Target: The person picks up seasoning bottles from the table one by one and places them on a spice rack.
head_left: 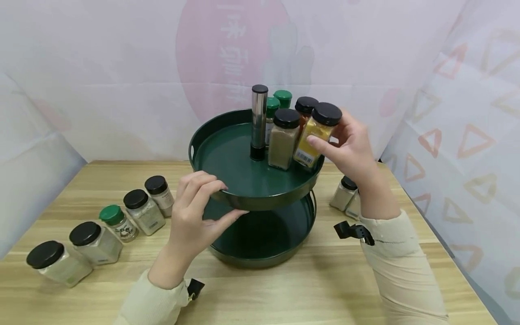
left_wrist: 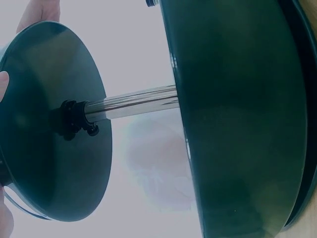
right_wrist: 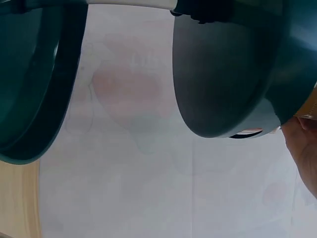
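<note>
A two-tier dark green rotating tray [head_left: 227, 169] with a steel centre post [head_left: 259, 117] stands on the table. My left hand [head_left: 195, 207] grips the front-left rim of the upper tier, fingers over the edge and thumb beneath. In my right hand [head_left: 351, 144] is a square spice jar [head_left: 314, 135] with yellow contents and a black lid, tilted at the right side of the upper tier. Beside it stand a black-lidded jar of greyish-brown powder [head_left: 283, 142], a jar with reddish contents [head_left: 306, 106] and two green-capped jars, partly hidden. The left wrist view shows the upper tier's underside [left_wrist: 54, 163].
Several spice jars stand in a slanting row on the left of the table, including a green-capped jar [head_left: 118, 223] and a black-lidded jar [head_left: 58, 264]. Two more jars [head_left: 344, 194] are behind my right forearm. A printed cloth backdrop [head_left: 122, 113] hangs behind the table.
</note>
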`<move>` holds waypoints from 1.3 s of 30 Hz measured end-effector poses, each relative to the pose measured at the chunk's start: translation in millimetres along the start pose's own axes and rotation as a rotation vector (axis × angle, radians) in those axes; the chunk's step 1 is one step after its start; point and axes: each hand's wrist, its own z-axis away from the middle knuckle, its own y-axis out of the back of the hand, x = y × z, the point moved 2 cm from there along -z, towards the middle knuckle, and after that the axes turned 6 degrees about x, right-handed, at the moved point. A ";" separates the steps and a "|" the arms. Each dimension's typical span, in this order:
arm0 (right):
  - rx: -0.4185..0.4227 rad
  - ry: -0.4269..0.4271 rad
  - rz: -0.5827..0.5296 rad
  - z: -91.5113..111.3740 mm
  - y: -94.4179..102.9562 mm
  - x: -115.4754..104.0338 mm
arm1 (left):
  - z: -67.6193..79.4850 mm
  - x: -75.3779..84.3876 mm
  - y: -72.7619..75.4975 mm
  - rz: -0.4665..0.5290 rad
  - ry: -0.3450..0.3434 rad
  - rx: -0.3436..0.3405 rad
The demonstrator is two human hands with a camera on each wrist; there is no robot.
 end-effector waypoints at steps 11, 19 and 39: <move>-0.046 -0.025 0.022 6.5 -0.7 6.8 | -1.4 1.9 0.5 0.005 0.015 -0.015; -0.069 -0.014 0.016 7.3 -1.6 7.9 | -1.8 2.2 0.8 0.007 0.016 -0.010; -0.143 -0.042 0.095 4.1 2.5 4.2 | -4.1 3.4 -1.6 0.015 0.020 -0.007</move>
